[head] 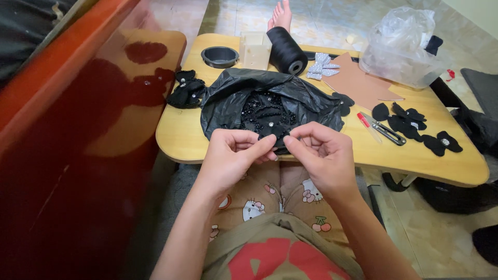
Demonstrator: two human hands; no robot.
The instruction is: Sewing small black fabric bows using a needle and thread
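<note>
Left hand and right hand meeting at the near edge of the black plastic bag, just above the lap. Fingertips of both pinched together, thumb against forefinger, on a small black piece between them; too small to tell more of it. Other fingers curled in.

Black plastic bag lying open on the low yellow table, directly beyond the hands. Inside the bag: a heap of black beaded pieces with a few pale stones.

Left of the bag, touching its edge: a clump of black bows. Right of the bag: thread snips and a red-tipped pen, then several flat black bow shapes, one with a sparkling centre.

Beyond the bag: black round dish, clear box, large spool of black thread on its side, silver dotted bow, brown card sheet. Far right of the bag, at the table's back corner: clear plastic bag, bulging. A bare foot on the floor past the table.
</note>
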